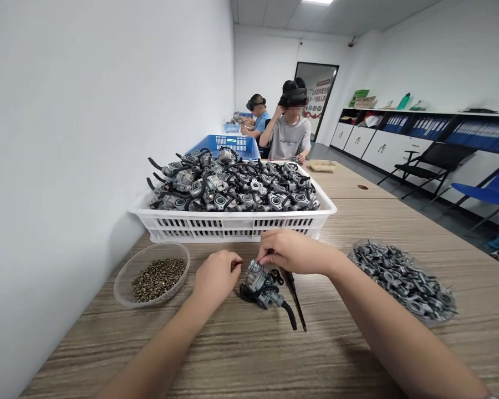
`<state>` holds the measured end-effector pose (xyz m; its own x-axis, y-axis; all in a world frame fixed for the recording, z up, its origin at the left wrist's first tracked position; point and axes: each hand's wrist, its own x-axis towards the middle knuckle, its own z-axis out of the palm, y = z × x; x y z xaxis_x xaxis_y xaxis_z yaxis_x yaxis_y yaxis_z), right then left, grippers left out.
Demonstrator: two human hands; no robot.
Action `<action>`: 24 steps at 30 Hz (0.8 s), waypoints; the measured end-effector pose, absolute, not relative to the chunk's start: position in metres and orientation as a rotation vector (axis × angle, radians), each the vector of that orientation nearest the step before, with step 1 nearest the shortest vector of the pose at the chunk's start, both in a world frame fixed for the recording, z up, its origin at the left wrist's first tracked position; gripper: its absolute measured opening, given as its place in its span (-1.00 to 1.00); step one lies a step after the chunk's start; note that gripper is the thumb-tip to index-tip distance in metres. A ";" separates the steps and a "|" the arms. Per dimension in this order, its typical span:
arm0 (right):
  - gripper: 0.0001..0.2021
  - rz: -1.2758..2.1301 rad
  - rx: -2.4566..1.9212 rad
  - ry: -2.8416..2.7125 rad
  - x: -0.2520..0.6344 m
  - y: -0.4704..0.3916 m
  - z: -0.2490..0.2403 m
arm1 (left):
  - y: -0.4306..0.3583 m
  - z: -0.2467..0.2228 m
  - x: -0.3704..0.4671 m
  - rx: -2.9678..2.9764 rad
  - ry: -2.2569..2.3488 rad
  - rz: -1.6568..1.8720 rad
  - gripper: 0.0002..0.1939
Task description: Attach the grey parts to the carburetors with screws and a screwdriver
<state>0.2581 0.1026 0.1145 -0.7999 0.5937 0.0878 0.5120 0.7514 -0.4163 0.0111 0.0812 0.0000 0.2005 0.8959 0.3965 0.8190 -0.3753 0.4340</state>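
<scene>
A metal carburetor (258, 280) with a black hose lies on the wooden table in front of me. My right hand (293, 252) reaches over it from the right, thumb and fingers pinched at its upper end; whatever small piece may be between them is hidden. My left hand (218, 277) is just left of the carburetor, apart from it, with thumb and forefinger drawn together; I cannot make out what they hold. Close along the carburetor's right side lies a dark, thin screwdriver (296, 302), its upper end partly under my right hand.
A white crate (233, 221) heaped with carburetors stands behind my hands. A clear bowl (122, 288) of brassy screws is at left, and a tub of grey metal parts (399, 280) at right. Two people sit beyond, near a blue crate (249, 147). The wall borders the left side.
</scene>
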 end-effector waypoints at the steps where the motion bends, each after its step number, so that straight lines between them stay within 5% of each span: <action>1: -0.81 0.568 -0.876 -2.732 0.258 0.103 0.114 | 0.081 -0.002 0.010 2.353 1.658 0.890 -0.80; 24: -0.89 0.224 -1.004 -2.821 0.253 0.096 0.111 | 0.071 0.048 0.004 2.182 0.894 0.844 -0.59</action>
